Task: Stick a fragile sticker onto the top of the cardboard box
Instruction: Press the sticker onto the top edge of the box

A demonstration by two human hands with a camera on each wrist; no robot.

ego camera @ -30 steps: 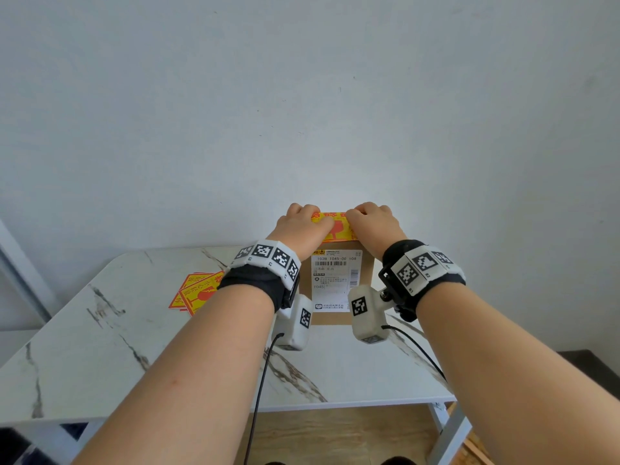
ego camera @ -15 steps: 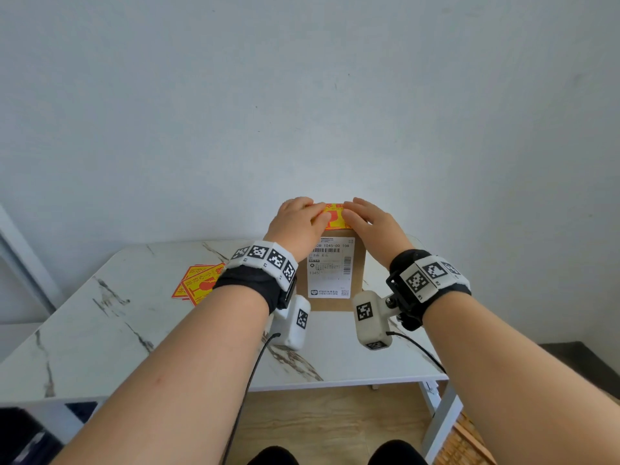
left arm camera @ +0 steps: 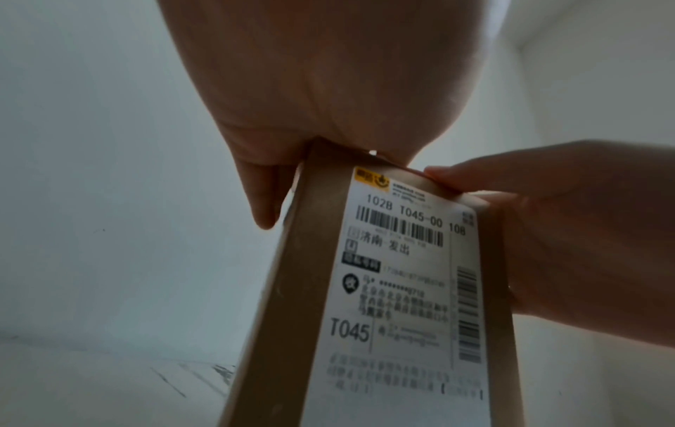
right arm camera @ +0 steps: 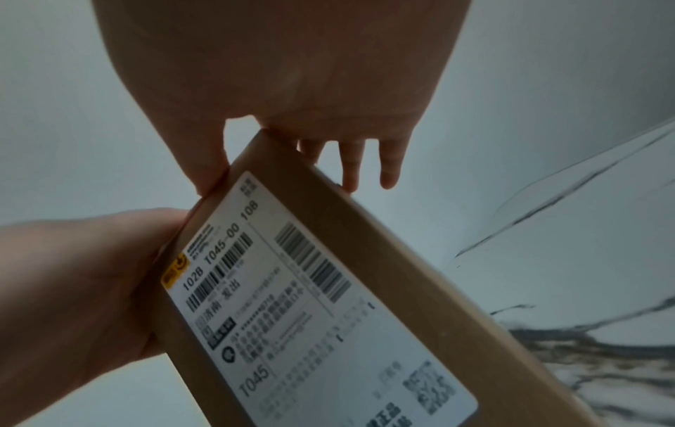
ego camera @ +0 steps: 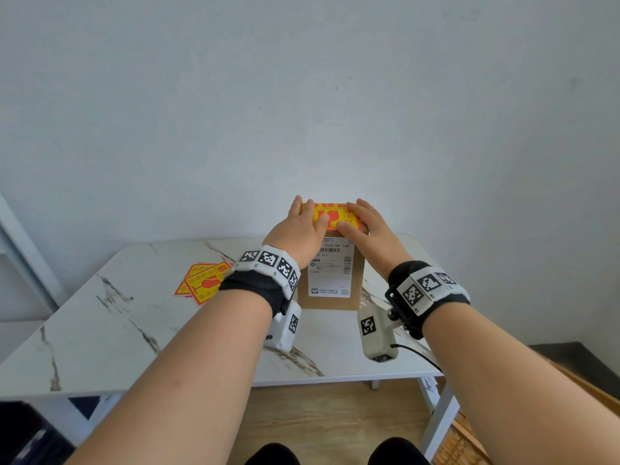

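We see a white marble-patterned desk (ego camera: 100,317) against a plain pale wall (ego camera: 302,95). On it stands an upright brown cardboard box (ego camera: 357,286); our left hand (ego camera: 298,229) and right hand (ego camera: 372,229) press flat, straight fingers (ego camera: 357,209) on the glossy yellow fragile sticker (ego camera: 335,216) atop it

A white marble-patterned table (ego camera: 100,330) carries a cardboard box (ego camera: 357,290) and spare stickers (ego camera: 201,283).

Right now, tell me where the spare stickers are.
In the head view, the spare stickers lie on the marble table, left of the cardboard box, just beyond the left wrist.
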